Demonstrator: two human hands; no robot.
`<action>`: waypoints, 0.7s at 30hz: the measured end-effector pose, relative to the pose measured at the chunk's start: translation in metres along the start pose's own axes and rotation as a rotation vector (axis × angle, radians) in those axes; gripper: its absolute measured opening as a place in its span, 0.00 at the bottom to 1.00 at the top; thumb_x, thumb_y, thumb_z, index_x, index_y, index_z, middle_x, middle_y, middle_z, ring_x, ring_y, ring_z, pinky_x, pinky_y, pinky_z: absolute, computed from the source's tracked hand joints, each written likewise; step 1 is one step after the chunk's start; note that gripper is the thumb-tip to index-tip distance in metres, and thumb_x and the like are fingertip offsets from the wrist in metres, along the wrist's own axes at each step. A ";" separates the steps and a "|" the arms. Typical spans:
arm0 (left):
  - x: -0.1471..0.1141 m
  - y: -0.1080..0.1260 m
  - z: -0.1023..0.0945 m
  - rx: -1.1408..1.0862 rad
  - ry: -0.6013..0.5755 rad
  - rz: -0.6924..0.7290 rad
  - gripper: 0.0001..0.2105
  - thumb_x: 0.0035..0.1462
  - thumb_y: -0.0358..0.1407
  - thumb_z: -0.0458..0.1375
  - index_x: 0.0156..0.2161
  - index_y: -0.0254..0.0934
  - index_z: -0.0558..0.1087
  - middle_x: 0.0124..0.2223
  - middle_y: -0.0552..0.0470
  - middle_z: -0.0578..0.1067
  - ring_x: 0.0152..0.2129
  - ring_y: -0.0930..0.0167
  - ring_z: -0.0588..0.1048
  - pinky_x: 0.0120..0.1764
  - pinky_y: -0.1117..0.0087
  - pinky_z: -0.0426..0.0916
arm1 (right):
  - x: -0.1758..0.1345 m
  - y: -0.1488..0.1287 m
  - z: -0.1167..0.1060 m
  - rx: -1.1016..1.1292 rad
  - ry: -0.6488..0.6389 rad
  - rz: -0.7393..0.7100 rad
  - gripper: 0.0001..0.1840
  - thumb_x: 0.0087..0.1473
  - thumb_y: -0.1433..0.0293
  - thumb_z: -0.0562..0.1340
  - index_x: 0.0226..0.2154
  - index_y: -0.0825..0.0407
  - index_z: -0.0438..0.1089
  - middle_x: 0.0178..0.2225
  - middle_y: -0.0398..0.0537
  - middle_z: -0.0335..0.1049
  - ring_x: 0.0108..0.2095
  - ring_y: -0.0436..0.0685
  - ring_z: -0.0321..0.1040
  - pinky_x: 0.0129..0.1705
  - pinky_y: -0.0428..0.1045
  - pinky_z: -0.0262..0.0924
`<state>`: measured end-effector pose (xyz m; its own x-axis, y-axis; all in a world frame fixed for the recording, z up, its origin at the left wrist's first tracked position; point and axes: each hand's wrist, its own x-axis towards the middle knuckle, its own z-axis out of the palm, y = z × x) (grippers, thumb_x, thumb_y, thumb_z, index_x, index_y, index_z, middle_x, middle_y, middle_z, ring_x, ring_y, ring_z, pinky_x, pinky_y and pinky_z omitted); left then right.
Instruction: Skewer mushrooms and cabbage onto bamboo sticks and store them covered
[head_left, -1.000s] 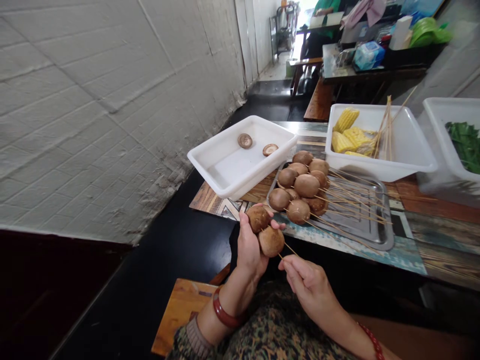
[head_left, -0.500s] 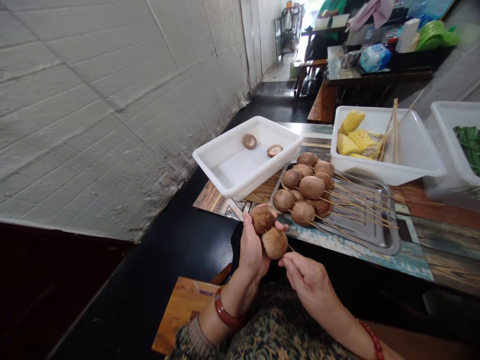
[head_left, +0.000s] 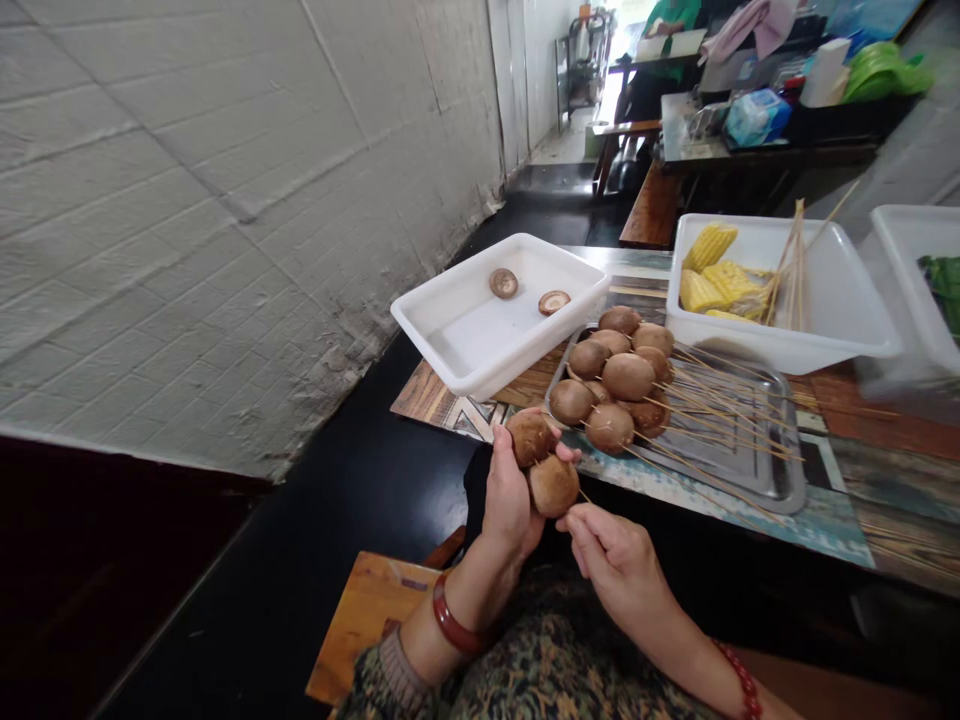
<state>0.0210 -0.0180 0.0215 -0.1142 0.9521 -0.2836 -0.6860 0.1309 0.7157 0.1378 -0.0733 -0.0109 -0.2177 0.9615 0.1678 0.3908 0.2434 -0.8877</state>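
My left hand (head_left: 510,495) is curled around two brown mushrooms (head_left: 553,486), caps facing up. A thin wooden skewer (head_left: 586,497) runs through them. My right hand (head_left: 611,550) pinches the skewer just below the lower mushroom; its other end is hidden in my fingers. Beyond my hands, a metal tray (head_left: 750,475) holds several skewered mushrooms (head_left: 628,377), their sticks pointing right. Two loose mushrooms (head_left: 503,283) lie in a white plastic tub (head_left: 469,384) behind my left hand, one showing its pale underside.
A second white tub (head_left: 780,350) holds corn pieces (head_left: 709,246) and upright bare skewers (head_left: 796,260). Farther right, another tub (head_left: 907,300) contains green leaves (head_left: 942,290). A white wall (head_left: 262,230) rises on the left; a wooden stool (head_left: 367,610) is below. Someone in green (head_left: 679,15) is at a far table.
The view has shifted slightly, so everything sits a little farther right. My hands keep nearly the same hold on the mushrooms and the skewer.
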 end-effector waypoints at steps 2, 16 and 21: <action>0.000 0.000 0.000 -0.007 -0.005 0.003 0.23 0.63 0.54 0.47 0.45 0.38 0.72 0.33 0.51 0.75 0.26 0.70 0.76 0.42 0.60 0.73 | 0.000 0.002 0.002 0.026 -0.010 0.026 0.20 0.66 0.65 0.50 0.29 0.52 0.71 0.15 0.38 0.60 0.17 0.49 0.61 0.23 0.44 0.55; -0.004 0.004 -0.002 -0.030 -0.062 0.022 0.21 0.55 0.45 0.63 0.49 0.34 0.70 0.49 0.39 0.78 0.43 0.60 0.79 0.47 0.60 0.71 | -0.006 0.012 -0.010 -0.105 0.015 -0.031 0.19 0.66 0.65 0.52 0.25 0.50 0.67 0.17 0.38 0.62 0.18 0.48 0.63 0.26 0.44 0.56; -0.005 0.003 -0.002 0.040 -0.094 0.086 0.18 0.57 0.38 0.63 0.49 0.35 0.67 0.45 0.40 0.80 0.36 0.63 0.81 0.43 0.61 0.72 | -0.011 0.013 -0.012 -0.102 -0.040 -0.025 0.21 0.67 0.64 0.52 0.24 0.50 0.68 0.17 0.38 0.62 0.18 0.48 0.63 0.25 0.43 0.57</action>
<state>0.0182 -0.0231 0.0241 -0.1017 0.9818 -0.1605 -0.6473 0.0572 0.7601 0.1561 -0.0791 -0.0194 -0.2635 0.9495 0.1707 0.4733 0.2814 -0.8348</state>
